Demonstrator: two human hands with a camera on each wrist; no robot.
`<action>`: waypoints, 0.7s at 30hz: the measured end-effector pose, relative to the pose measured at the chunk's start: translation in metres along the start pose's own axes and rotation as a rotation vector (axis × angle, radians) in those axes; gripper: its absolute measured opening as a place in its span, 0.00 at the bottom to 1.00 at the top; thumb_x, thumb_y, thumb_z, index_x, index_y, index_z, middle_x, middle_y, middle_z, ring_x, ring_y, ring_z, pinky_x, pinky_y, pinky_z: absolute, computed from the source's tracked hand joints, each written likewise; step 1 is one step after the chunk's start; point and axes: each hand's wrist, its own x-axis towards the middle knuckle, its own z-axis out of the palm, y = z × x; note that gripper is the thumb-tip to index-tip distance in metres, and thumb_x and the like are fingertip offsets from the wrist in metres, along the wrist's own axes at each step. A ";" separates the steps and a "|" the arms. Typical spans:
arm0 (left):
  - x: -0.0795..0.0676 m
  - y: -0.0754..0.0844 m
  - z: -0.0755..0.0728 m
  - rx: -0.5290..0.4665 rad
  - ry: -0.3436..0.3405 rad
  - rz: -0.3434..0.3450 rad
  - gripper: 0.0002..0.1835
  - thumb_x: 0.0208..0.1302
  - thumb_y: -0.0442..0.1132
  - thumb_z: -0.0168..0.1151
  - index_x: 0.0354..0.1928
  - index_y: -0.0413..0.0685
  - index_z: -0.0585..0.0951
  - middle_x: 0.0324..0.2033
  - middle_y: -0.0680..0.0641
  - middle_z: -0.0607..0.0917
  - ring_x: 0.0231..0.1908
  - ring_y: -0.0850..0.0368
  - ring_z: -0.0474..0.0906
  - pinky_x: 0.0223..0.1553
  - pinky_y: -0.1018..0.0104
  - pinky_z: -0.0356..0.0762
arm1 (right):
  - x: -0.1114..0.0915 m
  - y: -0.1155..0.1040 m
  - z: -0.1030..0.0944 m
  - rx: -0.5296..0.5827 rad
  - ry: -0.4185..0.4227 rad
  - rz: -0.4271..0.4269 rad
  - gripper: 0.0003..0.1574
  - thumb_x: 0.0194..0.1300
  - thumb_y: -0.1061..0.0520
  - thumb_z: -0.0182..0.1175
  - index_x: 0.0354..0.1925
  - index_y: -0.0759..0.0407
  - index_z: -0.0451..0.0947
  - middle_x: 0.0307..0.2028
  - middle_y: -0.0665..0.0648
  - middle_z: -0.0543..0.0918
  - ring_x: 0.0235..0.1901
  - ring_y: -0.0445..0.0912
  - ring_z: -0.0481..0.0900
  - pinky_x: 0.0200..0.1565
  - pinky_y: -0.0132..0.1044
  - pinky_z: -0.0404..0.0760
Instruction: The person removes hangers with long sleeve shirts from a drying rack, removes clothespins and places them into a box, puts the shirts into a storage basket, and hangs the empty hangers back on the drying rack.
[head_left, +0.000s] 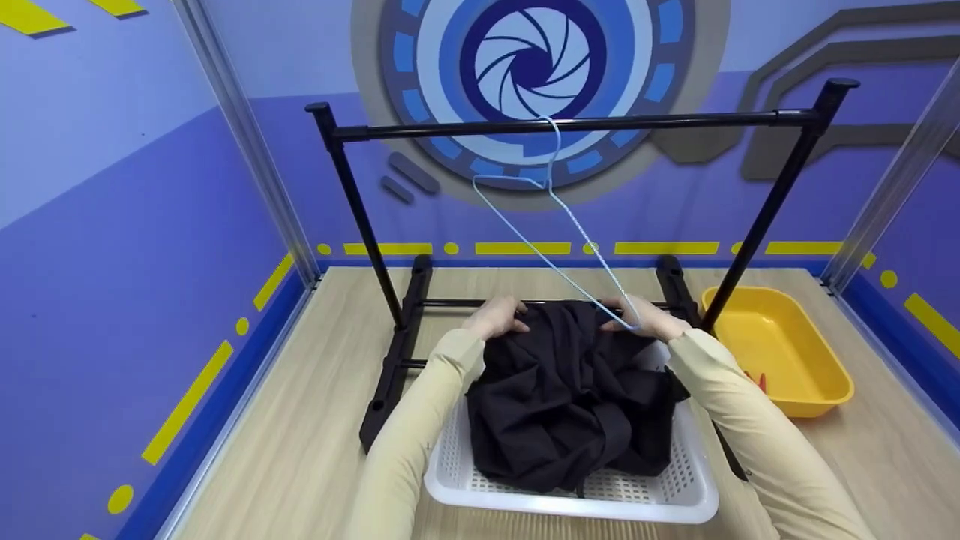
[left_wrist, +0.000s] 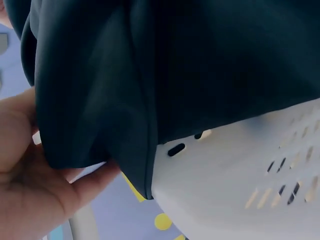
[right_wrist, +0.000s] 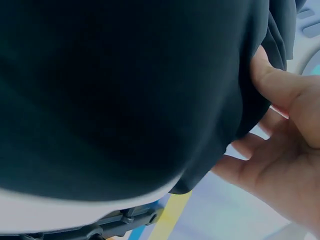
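A crumpled black garment [head_left: 562, 382] lies in a white perforated basket [head_left: 577, 504]; its kind cannot be told. My left hand [head_left: 495, 316] grips its far left edge, and the left wrist view shows the thumb in front and fingers behind the fabric [left_wrist: 100, 90]. At the far right edge my right hand [head_left: 646, 318] holds it too; thumb and fingers [right_wrist: 272, 82] lie on either side of the cloth in the right wrist view. A light blue wire hanger [head_left: 551, 184] hangs tilted from the rack's bar, its low corner in front of my right hand.
The black clothes rack [head_left: 574, 124] stands over the table, its left foot [head_left: 394, 375] beside the basket. To the right sits a yellow tub [head_left: 780, 345] with small red items [head_left: 762, 381] partly behind my sleeve. Blue panels [head_left: 187, 225] wall in the table [head_left: 292, 420].
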 end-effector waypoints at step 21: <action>-0.013 0.005 -0.016 0.060 0.211 0.065 0.06 0.57 0.31 0.56 0.36 0.41 0.79 0.34 0.45 0.81 0.36 0.52 0.77 0.36 0.62 0.72 | -0.007 0.009 -0.007 0.169 0.412 0.233 0.06 0.54 0.67 0.63 0.33 0.65 0.82 0.30 0.58 0.83 0.31 0.49 0.78 0.31 0.32 0.70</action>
